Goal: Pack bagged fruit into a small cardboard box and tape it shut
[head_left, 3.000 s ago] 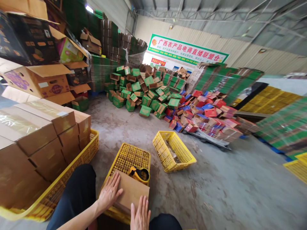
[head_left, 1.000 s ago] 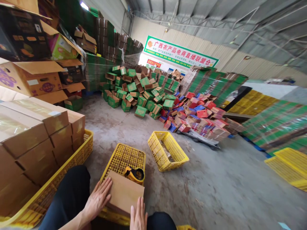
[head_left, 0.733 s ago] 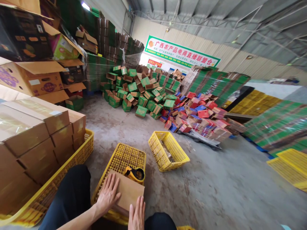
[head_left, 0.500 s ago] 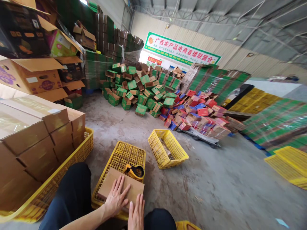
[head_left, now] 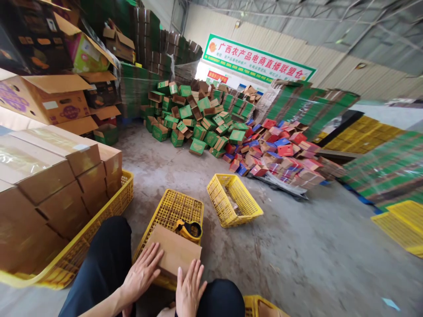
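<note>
A small brown cardboard box [head_left: 178, 248] lies on an upturned yellow plastic crate [head_left: 175, 198] between my knees. My left hand [head_left: 143, 268] rests at the box's left edge, fingers stretched out and touching its top. On the near right edge lies my right hand [head_left: 190, 284], its fingers extended over the cardboard. Neither hand is wrapped around anything. Just beyond the box, a yellow and black tape dispenser [head_left: 188, 230] sits on the crate. The box's near side is partly hidden by my hands.
Closed cardboard boxes [head_left: 62, 176] are stacked in a large yellow crate [head_left: 99, 220] on my left. Another yellow crate [head_left: 234, 200] stands ahead on the concrete floor. Farther back lie heaps of green cartons [head_left: 198, 127] and red and blue cartons [head_left: 277, 149].
My left hand has slid left from the middle of the box to its left edge. My right hand stays at the near right edge. The view has shifted slightly.
</note>
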`<control>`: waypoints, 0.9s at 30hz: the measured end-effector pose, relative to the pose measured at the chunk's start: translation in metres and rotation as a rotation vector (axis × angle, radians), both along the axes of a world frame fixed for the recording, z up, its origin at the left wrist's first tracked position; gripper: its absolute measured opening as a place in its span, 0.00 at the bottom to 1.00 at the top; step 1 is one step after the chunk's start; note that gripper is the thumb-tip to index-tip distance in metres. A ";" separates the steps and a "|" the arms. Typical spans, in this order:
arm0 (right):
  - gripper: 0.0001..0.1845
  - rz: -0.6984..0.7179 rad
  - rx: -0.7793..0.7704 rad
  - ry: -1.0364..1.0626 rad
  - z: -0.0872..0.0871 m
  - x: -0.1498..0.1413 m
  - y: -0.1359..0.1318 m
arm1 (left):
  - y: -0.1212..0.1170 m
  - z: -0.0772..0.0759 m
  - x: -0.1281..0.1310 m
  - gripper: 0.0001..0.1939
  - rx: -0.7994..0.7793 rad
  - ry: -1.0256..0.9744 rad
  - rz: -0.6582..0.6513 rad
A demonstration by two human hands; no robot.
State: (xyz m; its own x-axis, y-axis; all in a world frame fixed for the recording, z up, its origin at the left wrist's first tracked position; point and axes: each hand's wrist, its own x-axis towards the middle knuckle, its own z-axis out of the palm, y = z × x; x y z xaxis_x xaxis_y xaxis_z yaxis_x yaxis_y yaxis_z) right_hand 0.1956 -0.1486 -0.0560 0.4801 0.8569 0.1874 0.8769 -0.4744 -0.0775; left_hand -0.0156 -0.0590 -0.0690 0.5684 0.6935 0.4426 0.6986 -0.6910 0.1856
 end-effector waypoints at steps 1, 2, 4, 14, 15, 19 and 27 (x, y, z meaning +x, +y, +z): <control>0.48 0.004 -0.002 -0.002 0.000 -0.001 0.001 | -0.001 -0.002 -0.004 0.36 -0.001 -0.016 0.037; 0.48 0.007 -0.003 0.001 0.001 -0.002 0.002 | -0.001 -0.004 -0.006 0.37 -0.004 -0.037 0.074; 0.50 0.013 -0.007 0.017 0.002 -0.005 0.003 | -0.003 -0.007 -0.009 0.38 -0.016 -0.076 0.132; 0.46 0.281 -0.073 0.174 0.022 -0.084 0.028 | 0.010 0.005 -0.027 0.34 -0.204 -0.116 0.083; 0.45 0.317 -0.067 0.186 0.022 -0.092 0.032 | 0.012 0.005 -0.030 0.32 -0.231 -0.125 0.075; 0.38 0.457 -0.073 0.226 0.028 -0.114 0.051 | 0.023 0.009 -0.040 0.27 -0.328 -0.158 0.051; 0.30 0.621 -0.169 0.363 0.057 -0.119 0.101 | 0.021 0.013 -0.050 0.29 -0.341 -0.176 -0.019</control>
State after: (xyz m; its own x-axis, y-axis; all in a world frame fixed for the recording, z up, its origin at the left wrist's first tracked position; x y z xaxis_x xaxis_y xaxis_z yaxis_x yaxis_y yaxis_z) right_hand 0.0765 -0.0477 0.0013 -0.0960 0.9941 -0.0499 0.9208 0.0696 -0.3838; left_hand -0.0657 -0.0379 -0.0563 0.5183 0.8079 0.2804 0.6236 -0.5814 0.5225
